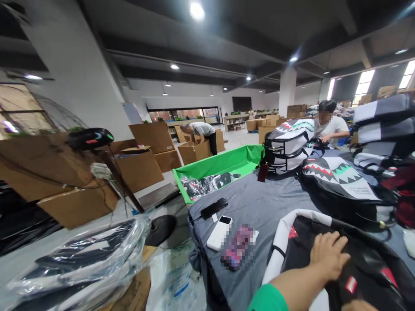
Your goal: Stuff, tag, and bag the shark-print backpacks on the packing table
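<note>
My left hand [328,255], on an arm with a green sleeve, lies flat with fingers stretched out on a black backpack with white trim [366,272] at the near end of the grey-covered table [259,203]. A sliver of my right hand [356,306] shows at the bottom edge beside the same backpack; its fingers are hidden. Further along the table lie two shark-mouth print backpacks, one flat [337,177] and one standing [288,144].
A black phone [214,208], a white power bank [219,232] and a blurred item [238,246] lie on the table's left side. A green bin [227,162] holds bagged goods. Cardboard boxes [139,168] and plastic-wrapped bags [81,263] sit left. One person [330,127] works at the table's far end, another [202,129] bends over boxes.
</note>
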The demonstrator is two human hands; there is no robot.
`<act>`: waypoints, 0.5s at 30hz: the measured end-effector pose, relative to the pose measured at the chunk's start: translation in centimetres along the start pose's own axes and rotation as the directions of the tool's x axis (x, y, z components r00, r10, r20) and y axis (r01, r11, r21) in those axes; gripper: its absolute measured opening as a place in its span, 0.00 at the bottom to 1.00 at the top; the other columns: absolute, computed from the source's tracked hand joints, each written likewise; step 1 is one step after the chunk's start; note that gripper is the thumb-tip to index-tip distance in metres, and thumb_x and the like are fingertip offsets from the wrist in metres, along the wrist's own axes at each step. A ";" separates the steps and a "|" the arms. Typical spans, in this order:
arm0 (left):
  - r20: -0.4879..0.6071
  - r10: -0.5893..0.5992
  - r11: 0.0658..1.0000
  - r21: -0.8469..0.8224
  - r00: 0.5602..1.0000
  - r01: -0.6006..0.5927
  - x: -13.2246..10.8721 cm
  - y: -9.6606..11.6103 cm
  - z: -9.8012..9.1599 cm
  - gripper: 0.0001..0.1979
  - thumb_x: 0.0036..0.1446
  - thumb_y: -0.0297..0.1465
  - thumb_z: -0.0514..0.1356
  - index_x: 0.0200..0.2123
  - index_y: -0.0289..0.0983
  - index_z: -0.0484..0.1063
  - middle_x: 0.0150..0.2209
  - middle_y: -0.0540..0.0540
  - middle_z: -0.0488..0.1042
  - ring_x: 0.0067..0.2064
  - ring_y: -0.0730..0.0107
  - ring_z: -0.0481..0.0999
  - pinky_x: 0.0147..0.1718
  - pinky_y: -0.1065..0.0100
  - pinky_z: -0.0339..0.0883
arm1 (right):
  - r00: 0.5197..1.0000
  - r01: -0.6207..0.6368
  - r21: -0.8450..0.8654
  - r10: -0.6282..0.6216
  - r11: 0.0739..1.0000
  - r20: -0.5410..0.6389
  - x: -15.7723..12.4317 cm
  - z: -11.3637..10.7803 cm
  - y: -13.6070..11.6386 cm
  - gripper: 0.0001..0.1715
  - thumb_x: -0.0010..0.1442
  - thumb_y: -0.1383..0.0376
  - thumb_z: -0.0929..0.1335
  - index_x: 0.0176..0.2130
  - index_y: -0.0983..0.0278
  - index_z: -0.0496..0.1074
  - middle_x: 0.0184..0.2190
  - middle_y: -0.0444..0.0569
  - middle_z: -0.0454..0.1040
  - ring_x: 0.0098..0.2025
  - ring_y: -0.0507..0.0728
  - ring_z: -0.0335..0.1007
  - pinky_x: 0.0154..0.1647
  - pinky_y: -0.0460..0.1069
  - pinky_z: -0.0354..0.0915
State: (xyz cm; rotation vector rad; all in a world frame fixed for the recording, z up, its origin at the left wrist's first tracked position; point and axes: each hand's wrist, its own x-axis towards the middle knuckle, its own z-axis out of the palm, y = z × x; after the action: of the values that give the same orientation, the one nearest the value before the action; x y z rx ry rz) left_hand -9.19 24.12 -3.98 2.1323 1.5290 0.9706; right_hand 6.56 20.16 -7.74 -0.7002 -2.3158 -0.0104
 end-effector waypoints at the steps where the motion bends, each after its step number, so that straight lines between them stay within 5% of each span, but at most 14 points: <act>1: -0.010 -0.038 0.996 -0.075 0.999 0.038 0.0 0.6 -0.9 0.28 0.63 0.31 0.54 0.66 0.44 0.63 0.67 0.44 0.65 0.67 0.54 0.65 0.67 0.48 0.58 | 0.999 0.038 0.007 -0.038 0.999 0.030 -1.1 -0.6 -1.1 0.23 0.47 0.50 0.67 0.46 0.34 0.74 0.45 0.51 0.77 0.56 0.77 0.65 0.44 0.71 0.64; 3: -0.035 -0.126 0.976 -0.181 0.991 0.118 -0.2 1.8 -2.8 0.25 0.60 0.25 0.54 0.61 0.35 0.68 0.62 0.39 0.72 0.63 0.57 0.70 0.65 0.52 0.63 | 0.989 0.107 -0.017 -0.104 0.994 0.105 -1.4 -1.3 -3.3 0.12 0.55 0.55 0.65 0.38 0.41 0.76 0.38 0.52 0.77 0.46 0.72 0.70 0.40 0.65 0.66; 5: -0.039 -0.164 0.966 -0.208 0.986 0.152 -1.3 3.0 -4.5 0.24 0.59 0.22 0.51 0.59 0.30 0.68 0.62 0.36 0.71 0.64 0.58 0.68 0.65 0.54 0.61 | 0.958 0.172 -0.111 -0.140 0.979 0.249 -0.1 -1.5 -5.0 0.14 0.62 0.64 0.61 0.34 0.51 0.74 0.32 0.51 0.75 0.35 0.65 0.70 0.35 0.60 0.66; 8: 0.151 0.007 0.961 -0.274 0.989 0.035 -5.4 4.5 -7.0 0.13 0.63 0.28 0.54 0.47 0.37 0.76 0.50 0.46 0.79 0.54 0.65 0.75 0.58 0.63 0.68 | 0.954 0.086 -0.133 -0.043 0.987 0.298 2.0 -1.5 -6.3 0.16 0.67 0.67 0.58 0.36 0.59 0.73 0.35 0.52 0.74 0.39 0.62 0.69 0.42 0.58 0.65; 9: 0.315 0.211 0.940 -0.326 0.925 -0.103 -7.1 5.0 -7.9 0.11 0.66 0.32 0.54 0.44 0.38 0.77 0.45 0.49 0.80 0.49 0.66 0.77 0.53 0.65 0.70 | 0.942 0.067 -0.125 -0.021 0.990 0.335 2.3 -1.5 -6.6 0.16 0.67 0.67 0.58 0.37 0.60 0.73 0.36 0.52 0.74 0.40 0.61 0.68 0.43 0.56 0.64; 11: 0.546 0.555 0.831 -0.406 0.628 -0.381 -10.4 5.8 -9.5 0.12 0.66 0.38 0.57 0.35 0.40 0.76 0.36 0.51 0.79 0.41 0.67 0.77 0.48 0.67 0.69 | 0.928 0.012 -0.116 0.032 0.993 0.371 2.4 -1.4 -6.8 0.15 0.69 0.67 0.59 0.36 0.61 0.73 0.36 0.52 0.73 0.40 0.61 0.66 0.43 0.55 0.62; 12: 0.596 0.611 0.787 -0.385 0.522 -0.482 -11.8 6.0 -10.0 0.14 0.66 0.40 0.58 0.31 0.41 0.74 0.33 0.51 0.78 0.39 0.67 0.76 0.46 0.67 0.69 | 0.922 -0.014 -0.114 0.057 0.993 0.382 2.3 -1.3 -6.9 0.16 0.69 0.66 0.59 0.36 0.61 0.73 0.36 0.52 0.73 0.40 0.61 0.65 0.43 0.55 0.60; 13: 0.631 0.623 0.757 -0.336 0.463 -0.560 -12.9 6.1 -10.2 0.15 0.66 0.40 0.58 0.28 0.41 0.72 0.31 0.50 0.77 0.37 0.66 0.75 0.45 0.66 0.68 | 0.920 -0.041 -0.115 0.082 0.993 0.382 2.1 -1.1 -6.9 0.16 0.70 0.66 0.58 0.36 0.62 0.72 0.37 0.53 0.72 0.40 0.61 0.65 0.44 0.56 0.60; 15: 0.670 0.577 0.739 -0.184 0.468 -0.648 -14.6 5.7 -9.7 0.15 0.67 0.37 0.56 0.27 0.41 0.71 0.30 0.47 0.77 0.37 0.64 0.73 0.44 0.65 0.67 | 0.921 -0.081 -0.114 0.118 0.990 0.372 1.9 -0.8 -6.9 0.17 0.70 0.64 0.58 0.37 0.63 0.73 0.37 0.54 0.73 0.41 0.62 0.64 0.44 0.56 0.59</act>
State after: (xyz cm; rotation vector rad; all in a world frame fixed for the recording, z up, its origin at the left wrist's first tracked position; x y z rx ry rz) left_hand -14.71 7.50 1.68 2.7295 0.4067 0.1379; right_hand 2.56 15.08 -4.64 -0.9378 -2.6577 0.0661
